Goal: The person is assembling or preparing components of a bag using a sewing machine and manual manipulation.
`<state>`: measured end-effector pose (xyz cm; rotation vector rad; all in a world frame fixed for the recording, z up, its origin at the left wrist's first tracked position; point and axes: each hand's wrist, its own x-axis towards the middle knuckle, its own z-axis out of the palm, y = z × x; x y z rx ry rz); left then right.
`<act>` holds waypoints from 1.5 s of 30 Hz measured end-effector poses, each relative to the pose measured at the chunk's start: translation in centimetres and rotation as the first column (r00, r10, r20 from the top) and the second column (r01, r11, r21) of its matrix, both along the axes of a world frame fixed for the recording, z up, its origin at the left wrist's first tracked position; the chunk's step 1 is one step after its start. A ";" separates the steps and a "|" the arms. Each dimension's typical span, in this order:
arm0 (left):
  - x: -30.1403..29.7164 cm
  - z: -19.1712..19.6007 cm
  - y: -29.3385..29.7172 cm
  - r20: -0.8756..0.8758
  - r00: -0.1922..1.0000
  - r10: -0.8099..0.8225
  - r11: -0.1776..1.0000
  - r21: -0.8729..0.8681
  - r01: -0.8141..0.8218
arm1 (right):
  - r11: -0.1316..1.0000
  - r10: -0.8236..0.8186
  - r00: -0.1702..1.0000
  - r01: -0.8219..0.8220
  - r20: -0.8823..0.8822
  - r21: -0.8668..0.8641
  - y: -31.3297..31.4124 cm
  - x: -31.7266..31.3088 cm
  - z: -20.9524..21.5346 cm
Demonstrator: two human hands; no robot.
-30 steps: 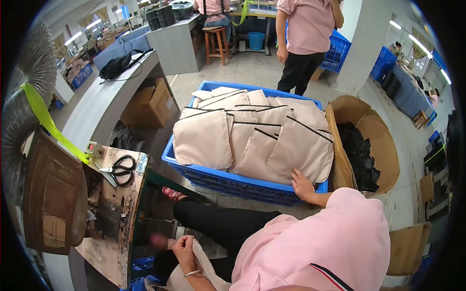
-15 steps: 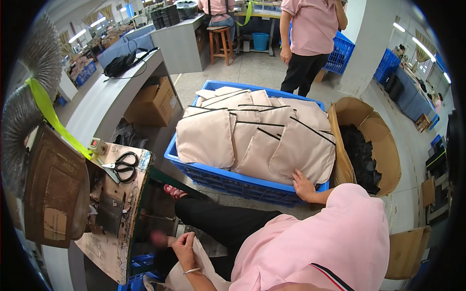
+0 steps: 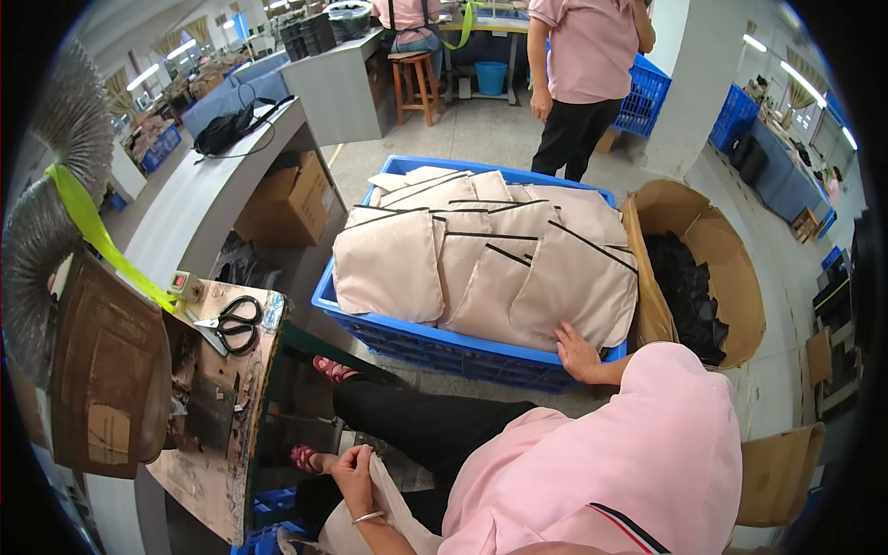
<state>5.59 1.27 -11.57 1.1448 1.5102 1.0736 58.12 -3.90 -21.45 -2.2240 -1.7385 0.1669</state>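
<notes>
My left hand (image 3: 351, 483), with a bracelet at the wrist, pinches the edge of a beige fabric piece (image 3: 400, 504) that hangs down over my lap. My right hand (image 3: 577, 352) lies with fingers stretched out on the lower edge of another beige fabric piece (image 3: 585, 288), near the crate's rim. That piece lies on top of a heap of similar flat beige pieces, several edged in black, filling a blue plastic crate (image 3: 407, 335). The lower end of the piece in my left hand is partly hidden by my forearm.
A worn workbench (image 3: 222, 504) stands at left, carrying black-handled scissors (image 3: 239, 326) and a small switch box (image 3: 185, 285). A cardboard box (image 3: 738, 250) with black pieces adjoins the crate. A person (image 3: 585, 65) stands beyond it. A ribbed duct (image 3: 46, 213) hangs far left.
The view has shifted very slightly. My left hand stays pinched on the fabric piece and my right hand rests in the same spot. My foot beside the left hand now shows more clearly.
</notes>
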 end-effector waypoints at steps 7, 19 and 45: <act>-0.3 -0.5 -0.1 0.044 0.999 -0.010 1.000 -0.005 0.010 | 0.999 0.014 1.000 -0.014 0.012 0.030 0.0 -0.1 0.0; -0.1 -0.3 -0.2 0.058 0.998 -0.027 0.999 -0.021 0.029 | 1.000 0.018 1.000 -0.018 0.022 0.019 0.1 -0.2 0.2; -0.2 -0.3 -0.3 -0.077 0.996 -0.040 0.999 -0.033 0.038 | 1.000 0.014 1.000 -0.014 0.023 0.025 -0.2 -0.1 -0.1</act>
